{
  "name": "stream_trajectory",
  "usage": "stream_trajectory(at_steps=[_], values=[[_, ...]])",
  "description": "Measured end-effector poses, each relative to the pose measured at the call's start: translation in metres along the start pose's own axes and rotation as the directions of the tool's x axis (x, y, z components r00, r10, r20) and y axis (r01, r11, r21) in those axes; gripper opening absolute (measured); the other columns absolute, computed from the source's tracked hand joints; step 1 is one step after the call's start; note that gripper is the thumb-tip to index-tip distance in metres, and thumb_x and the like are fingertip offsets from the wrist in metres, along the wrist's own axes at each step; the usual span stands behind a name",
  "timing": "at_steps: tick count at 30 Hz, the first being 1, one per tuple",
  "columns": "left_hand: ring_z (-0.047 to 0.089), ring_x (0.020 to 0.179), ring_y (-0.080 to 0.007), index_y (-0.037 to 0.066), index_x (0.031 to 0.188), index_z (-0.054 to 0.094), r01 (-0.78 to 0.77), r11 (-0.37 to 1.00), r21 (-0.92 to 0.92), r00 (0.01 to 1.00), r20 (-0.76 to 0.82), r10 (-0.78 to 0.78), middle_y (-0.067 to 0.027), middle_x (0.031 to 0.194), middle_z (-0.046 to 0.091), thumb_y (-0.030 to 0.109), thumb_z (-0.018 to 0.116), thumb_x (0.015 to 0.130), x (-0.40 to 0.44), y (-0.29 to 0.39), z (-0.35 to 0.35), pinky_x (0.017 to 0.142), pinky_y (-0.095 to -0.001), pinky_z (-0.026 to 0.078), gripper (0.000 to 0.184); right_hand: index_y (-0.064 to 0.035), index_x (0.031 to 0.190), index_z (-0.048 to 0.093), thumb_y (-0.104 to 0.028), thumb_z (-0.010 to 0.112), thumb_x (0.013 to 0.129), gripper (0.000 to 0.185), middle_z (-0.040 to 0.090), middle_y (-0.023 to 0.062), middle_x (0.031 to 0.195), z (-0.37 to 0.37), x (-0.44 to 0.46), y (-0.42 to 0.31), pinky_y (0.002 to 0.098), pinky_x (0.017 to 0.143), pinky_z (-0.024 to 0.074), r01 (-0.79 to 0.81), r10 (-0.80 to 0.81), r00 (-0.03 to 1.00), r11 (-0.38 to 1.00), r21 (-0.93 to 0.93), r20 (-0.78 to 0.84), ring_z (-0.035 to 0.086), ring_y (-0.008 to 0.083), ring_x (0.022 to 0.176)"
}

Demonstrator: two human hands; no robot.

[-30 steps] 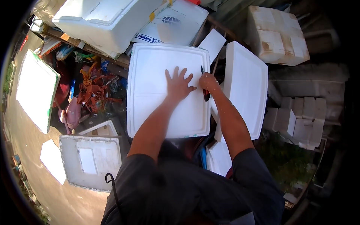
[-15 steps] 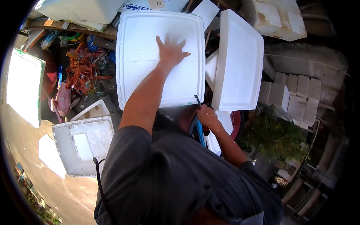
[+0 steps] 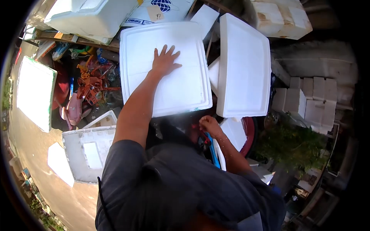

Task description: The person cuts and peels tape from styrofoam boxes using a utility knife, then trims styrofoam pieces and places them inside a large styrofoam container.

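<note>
My left hand [image 3: 165, 62] lies flat with fingers spread on a large white styrofoam lid [image 3: 169, 88], which has a raised rim and traces of green along its near edge. Just below that edge, near its right corner, my right hand [image 3: 210, 126] is closed with the fingers curled. The small dark knife seen in it half a second ago is hard to make out now, since the blade blends into the dark background. Another white styrofoam lid or box [image 3: 244, 69] leans to the right of the first, apart from both hands.
A red tub [image 3: 250, 134] holding white foam pieces stands at my right. To the left are a grey-white foam box [image 3: 73, 154], a pink plastic item [image 3: 74, 107] and orange scraps [image 3: 91, 86]. Stacked foam blocks [image 3: 318, 100] and a leafy plant [image 3: 291, 142] are farther right.
My right hand has moved slightly down, away from the lid's edge, and the blade no longer shows against the white. My left hand stays on the lid, while the camera view has shifted.
</note>
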State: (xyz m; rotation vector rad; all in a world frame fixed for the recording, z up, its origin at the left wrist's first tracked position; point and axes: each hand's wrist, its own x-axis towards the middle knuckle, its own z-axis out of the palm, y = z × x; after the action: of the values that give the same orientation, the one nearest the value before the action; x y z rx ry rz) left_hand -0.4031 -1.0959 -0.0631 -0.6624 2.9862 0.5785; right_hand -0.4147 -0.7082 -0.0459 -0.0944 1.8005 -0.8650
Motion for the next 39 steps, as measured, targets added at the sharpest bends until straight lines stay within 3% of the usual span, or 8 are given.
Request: stream_trajectory(at_steps=[2, 4, 9, 18, 21, 28, 32, 39], values=[[0.016, 0.151, -0.0315, 0.025, 0.15, 0.042, 0.009, 1.0, 0.017, 0.999, 0.038, -0.01, -0.0051, 0.162, 0.027, 0.054, 0.059, 0.091, 0.0, 0.006, -0.002, 0.117, -0.0645, 0.011, 0.068, -0.0018, 0.109, 0.064, -0.028, 0.063, 0.096, 0.029, 0.068, 0.0094, 0.106, 0.045, 0.02, 0.081, 0.0318, 0.066, 0.0528, -0.398, 0.263, 0.9, 0.822, 0.408, 0.349, 0.065, 0.0205, 0.088], [0.017, 0.151, -0.0308, 0.026, 0.15, 0.041, -0.013, 0.999, 0.04, 1.0, 0.025, 0.012, -0.0035, 0.162, 0.027, 0.051, 0.059, 0.093, -0.002, -0.002, -0.002, 0.118, -0.0636, 0.015, 0.065, -0.0023, 0.122, 0.062, -0.028, 0.061, 0.097, 0.036, 0.066, 0.0103, 0.116, 0.076, -0.008, 0.052, 0.0328, 0.075, 0.0554, 0.134, -0.045, 0.931, 0.966, -0.223, 0.363, 0.065, 0.0211, 0.099], [0.013, 0.152, -0.0315, 0.025, 0.151, 0.041, 0.003, 1.0, 0.018, 1.0, 0.007, -0.003, -0.0065, 0.163, 0.025, 0.052, 0.059, 0.092, 0.014, -0.004, -0.014, 0.119, -0.0621, 0.007, 0.067, 0.0019, 0.129, 0.058, -0.026, 0.062, 0.096, 0.044, 0.066, 0.0121, 0.118, 0.071, 0.026, 0.049, 0.0321, 0.092, 0.0521, 0.535, -0.257, 0.668, 0.818, -0.211, 0.698, 0.063, 0.0215, 0.109], [0.027, 0.147, -0.0345, 0.019, 0.138, 0.058, 0.029, 0.994, -0.109, 0.981, -0.188, -0.05, -0.0093, 0.153, 0.042, 0.042, 0.065, 0.092, 0.001, -0.012, -0.006, 0.116, -0.0647, 0.018, 0.051, 0.0031, 0.121, 0.061, -0.009, 0.064, 0.09, 0.034, 0.068, 0.0074, 0.112, 0.008, -0.005, 0.075, 0.0311, 0.089, 0.0501, -0.118, 0.042, 0.8, 0.989, 0.089, 0.599, 0.063, 0.0144, 0.101], [0.031, 0.143, -0.0429, 0.011, 0.133, 0.059, 0.284, 0.94, -0.187, 0.719, -0.607, -0.338, -0.0187, 0.148, 0.046, 0.04, 0.067, 0.091, -0.042, -0.049, -0.027, 0.11, -0.0714, 0.021, 0.052, 0.002, 0.116, 0.062, -0.008, 0.064, 0.09, 0.027, 0.068, 0.0064, 0.106, 0.0, -0.017, 0.094, 0.0305, 0.086, 0.0502, 0.035, -0.128, 0.821, 0.984, 0.174, 0.556, 0.063, 0.0134, 0.095], [0.065, 0.098, -0.0279, -0.01, 0.128, 0.054, 0.396, 0.172, -0.902, 0.683, 0.164, -0.711, -0.0193, 0.112, 0.067, 0.052, 0.073, 0.084, -0.14, -0.123, 0.044, 0.086, -0.0378, 0.052, 0.078, 0.0, 0.116, 0.059, -0.017, 0.069, 0.09, 0.033, 0.068, 0.0096, 0.099, -0.052, -0.072, -0.009, 0.0315, 0.081, 0.0527, 0.068, -0.341, 0.888, 0.762, 0.644, 0.31, 0.066, 0.0195, 0.088], [0.064, 0.093, -0.0205, -0.009, 0.123, 0.058, 0.232, 0.014, -0.973, 0.63, 0.139, -0.764, -0.0146, 0.109, 0.068, 0.042, 0.067, 0.093, -0.157, -0.122, 0.065, 0.082, -0.0337, 0.053, 0.059, 0.0029, 0.122, 0.06, -0.008, 0.059, 0.096, 0.029, 0.066, 0.0078, 0.096, -0.127, -0.032, -0.074, 0.0306, 0.08, 0.056, 0.518, -0.345, 0.828, 0.772, 0.368, -0.442, 0.066, 0.0155, 0.084], [0.064, 0.099, -0.0227, -0.009, 0.131, 0.053, 0.196, 0.159, -0.968, 0.551, -0.026, -0.834, -0.0173, 0.117, 0.066, 0.041, 0.062, 0.096, -0.228, -0.071, -0.01, 0.09, -0.0347, 0.05, 0.062, 0.0041, 0.135, 0.054, -0.016, 0.058, 0.099, 0.042, 0.064, 0.0145, 0.124, -0.117, 0.051, -0.122, 0.0312, 0.096, 0.0492, 0.669, -0.756, 0.49, 0.646, -0.369, -0.435, 0.062, 0.0204, 0.112]])
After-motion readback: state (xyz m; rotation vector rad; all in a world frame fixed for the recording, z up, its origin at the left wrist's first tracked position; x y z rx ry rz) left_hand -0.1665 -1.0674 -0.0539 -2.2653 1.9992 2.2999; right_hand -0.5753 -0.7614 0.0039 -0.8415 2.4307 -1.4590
